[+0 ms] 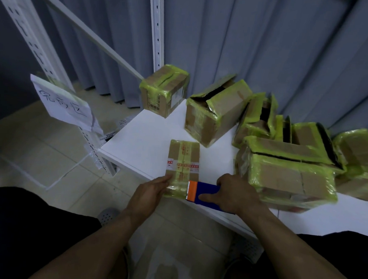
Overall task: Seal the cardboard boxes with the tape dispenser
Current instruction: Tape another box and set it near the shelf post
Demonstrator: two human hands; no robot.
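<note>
Brown cardboard with yellow-green tape: the small box (182, 160) lies at the near edge of the white worktop (145, 142). The left hand (153, 190) presses straight fingers on its near left corner. The right hand (233, 194) is curled tight round the blue and orange tape dispenser (204, 194), whose orange end touches the box. I think a strip is being laid; next the dispenser must pull across and cut. A big taped box (287, 177) sits just beside the right hand and could get in the way. An open box (213, 113) waits behind.
</note>
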